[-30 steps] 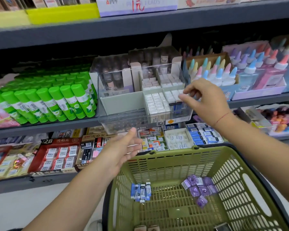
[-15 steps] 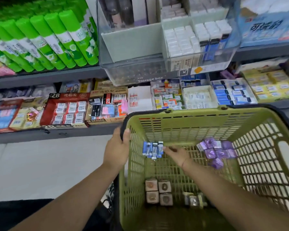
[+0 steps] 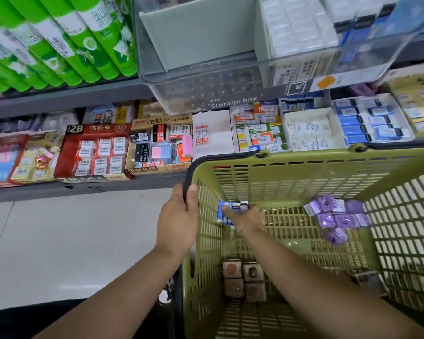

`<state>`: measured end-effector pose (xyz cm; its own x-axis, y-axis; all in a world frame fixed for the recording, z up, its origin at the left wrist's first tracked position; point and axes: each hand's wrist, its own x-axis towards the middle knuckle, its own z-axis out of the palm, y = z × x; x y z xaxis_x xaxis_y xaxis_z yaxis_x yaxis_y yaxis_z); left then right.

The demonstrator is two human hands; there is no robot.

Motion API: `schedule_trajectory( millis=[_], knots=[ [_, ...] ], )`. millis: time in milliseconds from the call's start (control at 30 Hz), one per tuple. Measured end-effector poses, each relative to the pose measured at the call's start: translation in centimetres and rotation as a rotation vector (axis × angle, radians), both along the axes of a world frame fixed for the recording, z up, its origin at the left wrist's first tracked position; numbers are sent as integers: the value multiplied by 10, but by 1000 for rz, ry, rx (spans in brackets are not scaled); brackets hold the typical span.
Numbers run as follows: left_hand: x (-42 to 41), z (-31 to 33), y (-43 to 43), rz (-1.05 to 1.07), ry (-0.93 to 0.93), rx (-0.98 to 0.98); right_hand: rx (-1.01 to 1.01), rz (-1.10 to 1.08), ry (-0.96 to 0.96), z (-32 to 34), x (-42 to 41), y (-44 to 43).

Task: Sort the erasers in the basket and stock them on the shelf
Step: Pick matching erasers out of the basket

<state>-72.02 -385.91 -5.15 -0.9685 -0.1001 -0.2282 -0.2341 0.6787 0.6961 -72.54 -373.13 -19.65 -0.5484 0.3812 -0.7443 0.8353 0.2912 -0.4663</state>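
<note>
A green plastic basket (image 3: 304,172) fills the lower right. My left hand (image 3: 179,218) grips its dark rim at the near left corner. Inside the basket my right hand (image 3: 245,217) grips a small bundle of blue and white erasers (image 3: 224,212) by the far left wall. Several purple wrapped erasers (image 3: 338,217) lie to the right of it. Brown square erasers (image 3: 242,280) sit in a block nearer to me, partly hidden by my right forearm. On the lower shelf behind the basket a box of blue erasers (image 3: 367,126) stands among other eraser boxes.
A clear storage box (image 3: 230,91) with white erasers overhangs the upper shelf just above the basket. Green glue sticks (image 3: 59,42) stand at upper left. Red 2B eraser box (image 3: 93,152) and 4B eraser box (image 3: 159,145) sit on the lower shelf. Pale floor (image 3: 71,241) lies left.
My right hand came down from the storage box into the basket and now closes on the blue eraser bundle. My left hand took hold of the basket rim. The view tilted downward.
</note>
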Motion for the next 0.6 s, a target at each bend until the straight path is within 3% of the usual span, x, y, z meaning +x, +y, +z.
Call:
schedule_trajectory(
  millis=[167,433,600],
  knots=[
    [-1,-1,0,-1,3,1,-68,-120,-30,2,-9,0],
    [-1,-2,0,17,11,2,-454,-449,14,-5,-14,-14],
    [-1,-2,1,8,6,12,-562,-395,-24,-7,-8,-4]
  ],
)
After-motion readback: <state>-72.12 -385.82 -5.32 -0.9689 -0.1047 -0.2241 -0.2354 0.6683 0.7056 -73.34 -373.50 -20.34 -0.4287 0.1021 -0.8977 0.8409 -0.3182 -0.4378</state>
